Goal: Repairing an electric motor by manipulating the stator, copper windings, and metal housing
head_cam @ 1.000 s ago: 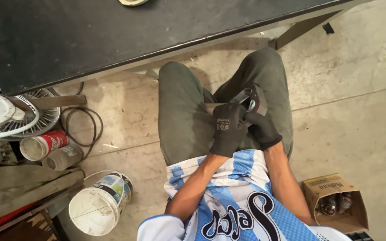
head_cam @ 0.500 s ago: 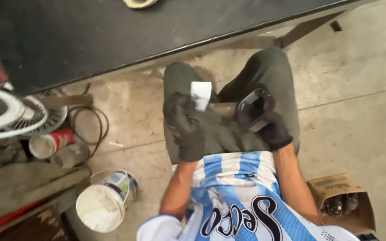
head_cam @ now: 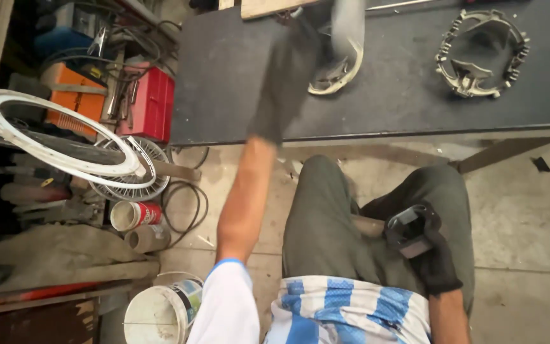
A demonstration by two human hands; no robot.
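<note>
The dark boxy part (head_cam: pixel 413 228), with a stubby cylinder sticking out to its left, rests on the person's right thigh, near the bottom right of the view, clamped in the gloved right hand (head_cam: pixel 435 262). It looks rigid and fairly dense for its size, probably metal and plastic, so it should handle as stiff and not fragile; the flat sides of the body seem the surest place to grip, rather than the round stub. The gloved left hand (head_cam: pixel 284 79) reaches far out over the black table (head_cam: pixel 224 83), blurred, toward a pale curved piece (head_cam: pixel 337 67); whether its fingers are closed I cannot tell. A grey ring-shaped casting (head_cam: pixel 480 52) lies to the far right.
</note>
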